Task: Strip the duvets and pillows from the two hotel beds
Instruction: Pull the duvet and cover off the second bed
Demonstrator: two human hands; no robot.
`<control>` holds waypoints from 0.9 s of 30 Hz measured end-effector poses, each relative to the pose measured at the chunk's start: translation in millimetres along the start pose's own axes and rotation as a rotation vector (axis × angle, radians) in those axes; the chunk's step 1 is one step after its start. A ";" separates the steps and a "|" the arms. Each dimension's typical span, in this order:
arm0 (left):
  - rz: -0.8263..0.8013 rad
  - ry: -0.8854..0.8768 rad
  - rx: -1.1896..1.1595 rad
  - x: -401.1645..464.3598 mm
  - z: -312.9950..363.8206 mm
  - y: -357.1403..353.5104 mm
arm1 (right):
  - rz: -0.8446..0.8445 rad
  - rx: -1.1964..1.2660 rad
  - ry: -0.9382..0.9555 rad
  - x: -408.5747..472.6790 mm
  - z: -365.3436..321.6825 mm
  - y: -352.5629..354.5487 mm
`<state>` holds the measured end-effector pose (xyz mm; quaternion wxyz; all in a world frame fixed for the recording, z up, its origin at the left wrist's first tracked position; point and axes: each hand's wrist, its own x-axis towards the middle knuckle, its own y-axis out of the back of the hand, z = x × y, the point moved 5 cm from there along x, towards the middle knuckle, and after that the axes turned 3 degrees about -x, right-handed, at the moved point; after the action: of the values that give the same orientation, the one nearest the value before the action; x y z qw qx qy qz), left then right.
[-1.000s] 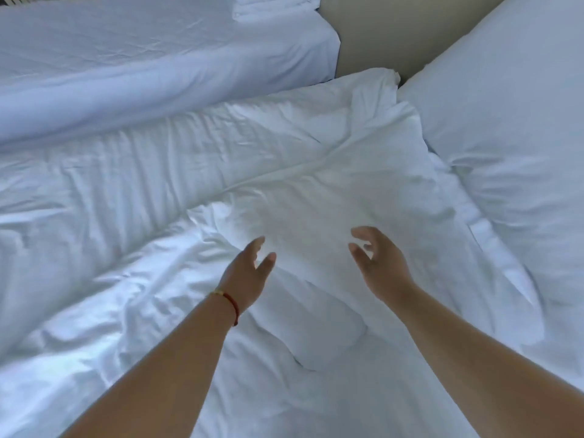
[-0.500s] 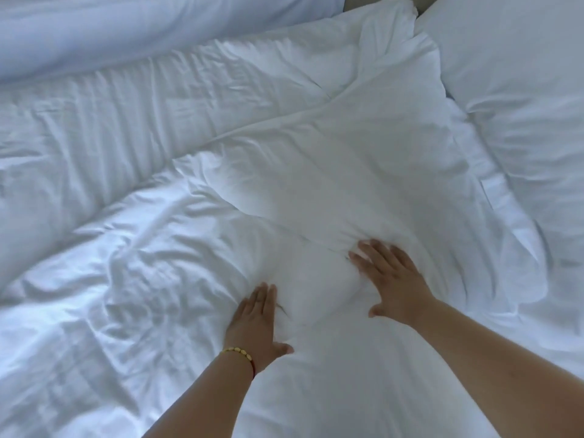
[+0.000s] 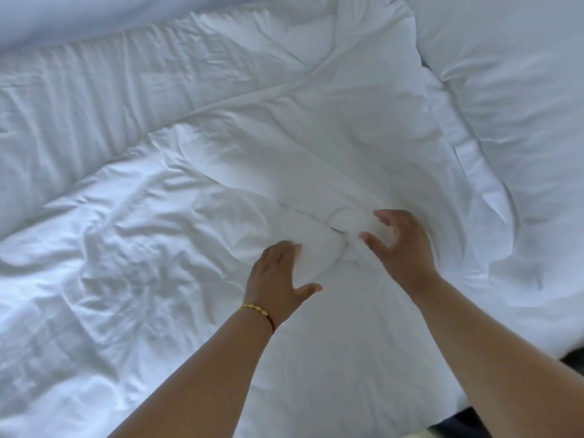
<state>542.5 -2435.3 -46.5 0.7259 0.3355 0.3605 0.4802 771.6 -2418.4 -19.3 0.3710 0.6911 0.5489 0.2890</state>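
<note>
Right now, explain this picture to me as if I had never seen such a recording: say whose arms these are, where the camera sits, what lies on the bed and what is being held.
No machine here: these are a person's two bare arms, seen from a wide-angle camera worn on their head, looking forward and down. There is only this one view.

Below them lies a white, rumpled duvet, folded back over itself near the middle of the bed. At the upper right is a white pillow.

The left hand, with a bead bracelet at the wrist, has its fingertips sunk into a bunched lump of the duvet, thumb spread out. The right hand curls round the other side of the same lump, fingers bent and slightly blurred.

Both seem to be gathering the fabric; whether either has a firm grip is hard to tell.
</note>
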 end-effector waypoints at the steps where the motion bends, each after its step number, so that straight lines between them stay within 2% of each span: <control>1: 0.003 -0.021 0.034 4.9 12.9 -7.9 | 0.178 0.042 -0.125 -14.1 7.4 12.6; 3: -0.014 -0.042 0.137 14.5 33.0 -22.1 | 0.442 0.112 -0.464 -41.2 32.4 29.5; 4: -0.042 -0.048 0.210 18.5 39.2 -29.4 | 0.485 0.175 -0.671 -50.5 48.0 30.6; 6: -0.124 -0.043 0.353 25.9 43.5 -42.7 | 0.392 0.338 -1.091 -60.1 75.3 18.3; 7: -0.166 -0.035 0.402 30.6 42.2 -48.1 | 0.312 0.431 -1.233 -59.5 83.7 8.8; 9: -0.244 -0.004 0.439 41.0 36.9 -56.3 | 0.229 0.731 -1.342 -48.7 89.0 -8.9; 11: -0.298 0.030 0.432 51.5 31.2 -60.5 | 0.264 1.038 -1.278 -31.4 89.0 -18.8; 13: -0.321 0.048 0.478 58.8 23.1 -62.9 | 0.374 1.048 -1.087 -13.0 95.2 -13.2; 17: -0.280 -0.009 0.540 68.8 17.0 -50.9 | 0.560 0.928 -0.794 9.2 91.8 29.5; 21: -0.363 -0.062 0.371 61.0 29.7 -15.0 | 0.590 0.682 -0.501 18.7 71.4 96.9; 27: -0.536 -0.214 0.221 0.8 59.5 -0.4 | 0.564 0.312 -0.431 9.3 65.4 175.0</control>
<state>593.2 -2443.0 -16.3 0.8195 0.3543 0.4077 0.1915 921.8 -2443.5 89.4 0.2742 0.9079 0.2842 0.1405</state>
